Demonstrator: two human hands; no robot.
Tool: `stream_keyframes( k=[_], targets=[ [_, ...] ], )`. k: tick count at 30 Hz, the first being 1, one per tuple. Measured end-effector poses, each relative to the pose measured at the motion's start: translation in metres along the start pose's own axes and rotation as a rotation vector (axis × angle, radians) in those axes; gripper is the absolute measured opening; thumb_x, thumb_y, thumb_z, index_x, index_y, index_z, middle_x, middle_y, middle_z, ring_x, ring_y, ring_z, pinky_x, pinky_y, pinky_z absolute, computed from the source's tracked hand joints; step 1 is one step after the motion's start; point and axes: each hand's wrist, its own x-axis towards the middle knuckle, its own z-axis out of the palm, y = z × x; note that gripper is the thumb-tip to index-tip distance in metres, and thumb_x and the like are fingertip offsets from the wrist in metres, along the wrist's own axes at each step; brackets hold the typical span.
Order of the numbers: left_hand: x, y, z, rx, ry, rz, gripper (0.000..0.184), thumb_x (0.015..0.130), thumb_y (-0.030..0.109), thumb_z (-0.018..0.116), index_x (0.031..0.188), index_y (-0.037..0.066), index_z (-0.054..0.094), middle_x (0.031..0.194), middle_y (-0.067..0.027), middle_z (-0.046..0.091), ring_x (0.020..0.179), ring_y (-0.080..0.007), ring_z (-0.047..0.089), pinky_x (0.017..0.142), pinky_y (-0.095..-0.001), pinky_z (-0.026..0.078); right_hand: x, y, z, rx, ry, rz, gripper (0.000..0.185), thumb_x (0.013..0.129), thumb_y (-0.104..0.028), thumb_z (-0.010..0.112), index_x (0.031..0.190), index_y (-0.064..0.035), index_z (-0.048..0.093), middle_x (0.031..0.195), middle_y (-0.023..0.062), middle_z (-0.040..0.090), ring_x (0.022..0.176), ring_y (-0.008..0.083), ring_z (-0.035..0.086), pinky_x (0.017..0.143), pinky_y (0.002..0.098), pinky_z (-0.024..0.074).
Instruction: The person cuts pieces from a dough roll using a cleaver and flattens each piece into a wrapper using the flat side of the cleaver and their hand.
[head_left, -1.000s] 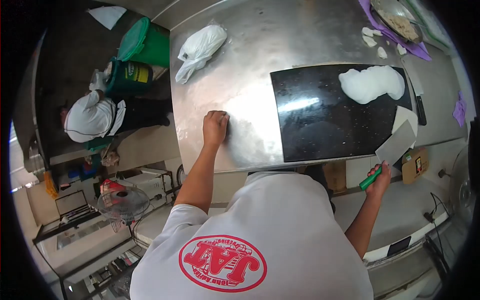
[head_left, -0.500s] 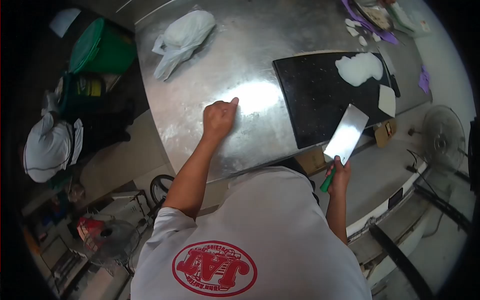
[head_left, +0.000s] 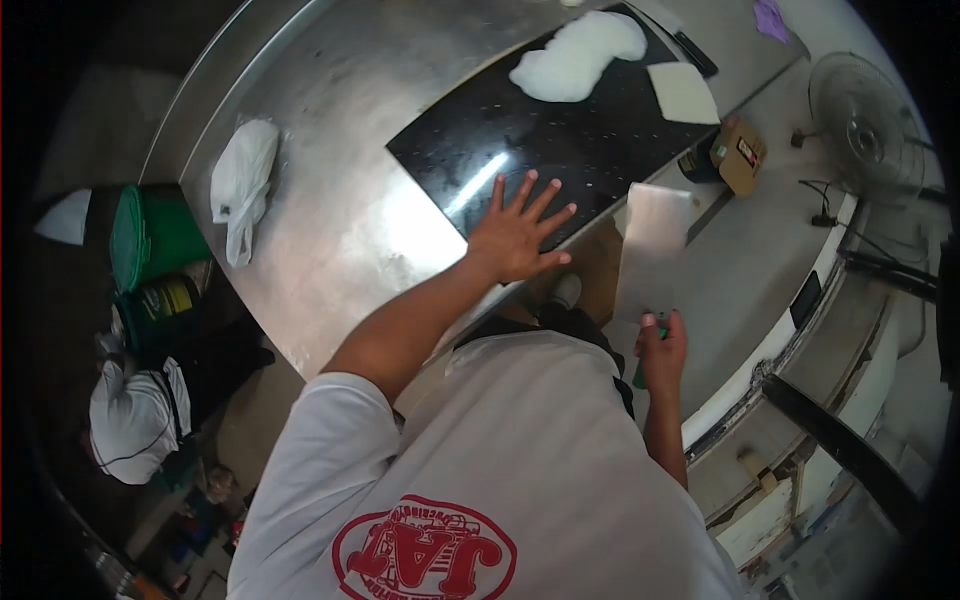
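Observation:
My left hand (head_left: 513, 238) lies spread over the near edge of the black board (head_left: 480, 130), fingers apart and nothing held. My right hand (head_left: 661, 350) is closed round the green handle of a cleaver (head_left: 652, 240), whose broad blade points up, beyond the counter's front edge. A white dough mass (head_left: 580, 55) rests on the far part of the board. Near the board's right end lies a flat, pale square piece (head_left: 683, 93). A black-handled knife (head_left: 697, 54) is just past it.
A white plastic bag (head_left: 244, 185) sits on the metal counter (head_left: 320, 120). To the left are green buckets (head_left: 160, 238) and a person in white (head_left: 135, 420) bending. A fan (head_left: 865, 120), a cardboard box (head_left: 740, 157) and a purple cloth (head_left: 770, 20) are at right.
The view has turned. My left hand has moved from the bare metal to the board's near edge, and its fingers have spread. My right hand still holds the cleaver, now with its blade more upright.

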Motion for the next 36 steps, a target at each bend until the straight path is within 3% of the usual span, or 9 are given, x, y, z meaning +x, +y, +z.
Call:
stream_keyframes(
  k=[8,14,20,23,27,31,34,35,36],
  targets=[
    [0.051,0.01,0.003,0.032,0.056,0.002,0.077,0.098,0.074,0.035,0.162,0.031,0.031,0.171,-0.0083,0.018,0.159,-0.0347,0.009,0.125,-0.0626,0.004,0.155,-0.088,-0.056,0.215,0.138,-0.375,0.031,0.105,-0.032,0.06,0.108,-0.0011,0.061,0.088,0.0053,0.064,0.067,0.0134,0.063,0.062,0.029,0.0527],
    [0.062,0.009,0.008,-0.024,0.272,-0.275,0.074,0.102,0.066,0.036,0.162,0.023,0.032,0.17,-0.0142,0.022,0.158,-0.0367,0.012,0.125,-0.0599,0.006,0.277,-0.055,0.0,0.234,-0.023,0.187,0.031,0.104,-0.035,0.059,0.104,-0.0038,0.058,0.079,0.0058,0.061,0.061,0.0153,0.06,0.052,0.0322,0.047],
    [0.043,0.012,-0.027,-0.106,0.217,-0.124,0.071,0.1,0.063,0.047,0.159,0.025,0.039,0.169,-0.0149,0.023,0.157,-0.0394,0.015,0.123,-0.0641,0.009,0.133,-0.027,0.018,-0.153,-0.356,0.213,0.018,0.102,-0.024,0.063,0.11,-0.0083,0.064,0.081,0.0063,0.062,0.059,0.0115,0.058,0.049,0.0301,0.0453],
    [0.029,0.001,-0.002,-0.048,0.078,0.28,0.073,0.095,0.069,0.051,0.155,0.028,0.045,0.167,-0.0098,0.029,0.156,-0.0372,0.02,0.124,-0.064,0.012,0.079,0.024,0.05,-0.413,-0.788,-0.163,0.05,0.095,-0.046,0.067,0.119,-0.0027,0.065,0.108,0.0227,0.07,0.107,0.0441,0.066,0.092,0.0508,0.0496],
    [0.053,-0.02,0.007,0.007,0.072,0.352,0.074,0.095,0.072,0.046,0.155,0.028,0.045,0.165,-0.0072,0.034,0.156,-0.0341,0.023,0.124,-0.0631,0.014,0.105,0.02,0.073,-0.561,-0.838,-0.084,0.05,0.095,-0.046,0.066,0.115,-0.0003,0.068,0.1,0.0258,0.071,0.098,0.0435,0.068,0.085,0.0492,0.0521],
    [0.093,-0.032,-0.009,0.064,0.19,0.299,0.072,0.097,0.067,0.046,0.156,0.026,0.043,0.165,-0.0095,0.034,0.154,-0.0369,0.024,0.123,-0.0635,0.014,0.163,-0.052,0.074,-0.48,-0.893,0.261,0.045,0.094,-0.042,0.068,0.11,0.0009,0.068,0.09,0.0155,0.072,0.082,0.0277,0.07,0.076,0.0445,0.0526],
    [0.102,-0.033,-0.01,0.064,0.28,0.228,0.074,0.096,0.068,0.046,0.156,0.025,0.043,0.165,-0.0111,0.033,0.154,-0.0376,0.024,0.123,-0.0639,0.013,0.158,-0.042,0.079,-0.557,-0.692,-0.215,0.037,0.095,-0.035,0.069,0.11,-0.001,0.066,0.08,0.0077,0.066,0.066,0.0181,0.062,0.062,0.038,0.0503],
    [0.088,-0.023,-0.008,0.017,0.219,0.297,0.075,0.095,0.069,0.046,0.156,0.026,0.043,0.165,-0.0107,0.033,0.155,-0.036,0.024,0.123,-0.0643,0.013,0.134,-0.057,0.065,-0.453,-0.81,0.092,0.039,0.093,-0.031,0.072,0.116,-0.0005,0.065,0.092,0.013,0.071,0.081,0.0249,0.068,0.075,0.0425,0.0535],
    [0.071,-0.016,-0.007,-0.031,0.152,0.356,0.076,0.094,0.071,0.046,0.156,0.026,0.043,0.165,-0.0103,0.032,0.155,-0.0343,0.024,0.123,-0.0648,0.013,0.106,-0.016,0.064,-0.362,-0.779,-0.062,0.045,0.09,-0.034,0.074,0.118,-0.0001,0.064,0.096,0.0178,0.072,0.089,0.0329,0.069,0.08,0.0458,0.0535]
  ],
)
